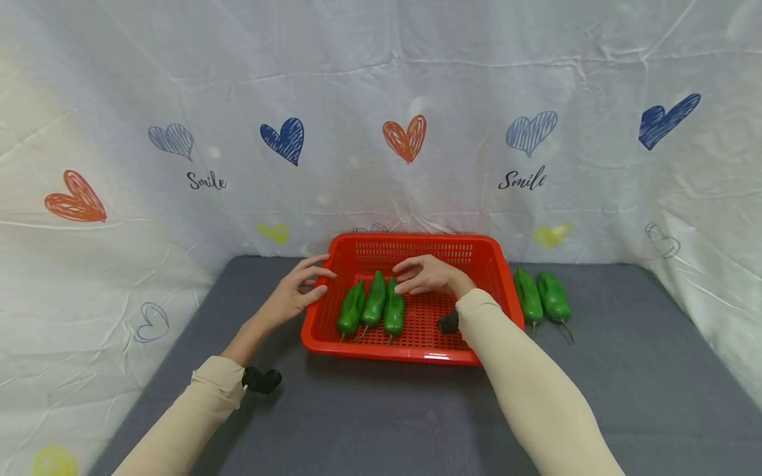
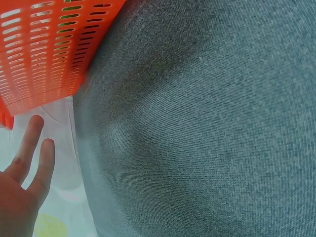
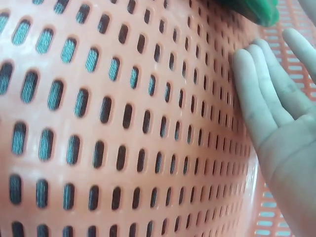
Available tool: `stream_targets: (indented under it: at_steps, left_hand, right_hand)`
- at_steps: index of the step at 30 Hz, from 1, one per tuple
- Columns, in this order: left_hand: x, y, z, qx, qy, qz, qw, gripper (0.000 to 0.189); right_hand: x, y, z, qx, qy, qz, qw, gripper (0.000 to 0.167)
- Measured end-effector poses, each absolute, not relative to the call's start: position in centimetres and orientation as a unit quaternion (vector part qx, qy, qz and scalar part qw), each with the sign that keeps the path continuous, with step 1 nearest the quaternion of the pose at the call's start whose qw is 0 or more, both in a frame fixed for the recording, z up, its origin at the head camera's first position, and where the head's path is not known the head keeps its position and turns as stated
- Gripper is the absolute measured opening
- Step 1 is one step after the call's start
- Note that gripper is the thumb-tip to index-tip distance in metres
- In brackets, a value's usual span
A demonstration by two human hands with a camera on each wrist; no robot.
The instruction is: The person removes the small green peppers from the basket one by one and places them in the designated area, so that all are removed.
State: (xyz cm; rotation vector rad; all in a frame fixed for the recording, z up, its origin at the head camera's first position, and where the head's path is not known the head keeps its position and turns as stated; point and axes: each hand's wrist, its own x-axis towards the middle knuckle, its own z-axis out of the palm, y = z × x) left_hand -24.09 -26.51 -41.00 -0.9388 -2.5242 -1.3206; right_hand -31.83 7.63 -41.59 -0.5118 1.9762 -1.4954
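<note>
The left hand [image 1: 293, 292] is loose at the left rim of a red perforated plastic basket [image 1: 393, 354], the right hand [image 1: 431, 274] relaxed above open floor beside 3 long green peppers [image 1: 374, 301], 2 outside peppers [image 1: 554, 297] rightward.

The left wrist view's upper-left corner cut off the basket [image 2: 49, 54]; the right wrist view's top edge cropped a pepper [image 3: 259, 11].

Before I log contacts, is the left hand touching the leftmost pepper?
Apart: the head view shows a strip of red basket between left hand and leftmost pepper.
</note>
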Motion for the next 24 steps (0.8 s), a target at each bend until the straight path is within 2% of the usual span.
stream_targets:
  at_steps: [15, 24]
  left_hand:
    - [-24.0, -26.5, -41.1, -0.307, -0.842, -0.439, 0.068, 0.025]
    - [-24.0, -26.5, -40.9, -0.305, -0.843, -0.437, 0.064, 0.024]
  right_hand:
    - [-32.0, 6.4, -41.9, -0.240, 0.812, -0.473, 0.241, 0.052]
    - [-32.0, 6.2, -42.1, -0.235, 0.802, -0.495, 0.236, 0.048]
